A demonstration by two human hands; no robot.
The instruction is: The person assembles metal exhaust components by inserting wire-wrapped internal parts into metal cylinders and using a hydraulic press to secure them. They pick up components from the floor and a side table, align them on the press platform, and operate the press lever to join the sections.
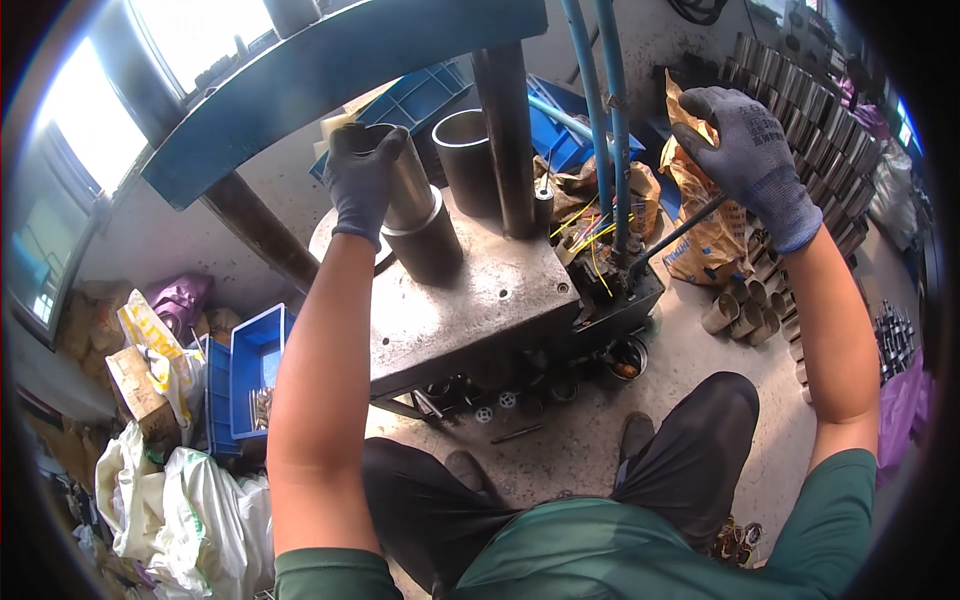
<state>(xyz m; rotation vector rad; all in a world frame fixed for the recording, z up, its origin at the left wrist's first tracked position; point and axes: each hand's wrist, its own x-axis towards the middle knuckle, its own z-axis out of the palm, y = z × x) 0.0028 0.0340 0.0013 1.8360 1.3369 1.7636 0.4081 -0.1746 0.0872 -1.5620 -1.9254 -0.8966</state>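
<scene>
My left hand [358, 190], in a grey glove, is closed round the upper part of a shiny metal tube [409, 190]. This tube stands upright on or in a darker steel cylinder [430, 245]; the joint between them does not show how deep it sits. Both are on the steel bed [480, 310] of a press. Beside them rises a wider hollow cylinder [470, 170]. My right hand [745, 150], gloved too, is raised at the right with its thumb and fingers apart. A black lever [685, 230] slants up from the press to the heel of this hand.
A blue crossbeam [340, 80] on dark posts spans the bed. Blue hoses [618, 130] and loose yellow wires [595, 235] are at its right. Stacked metal tubes [815, 120] and a torn brown paper bag [700, 235] stand beyond. Blue bins [255, 350] and white sacks [200, 510] lie left.
</scene>
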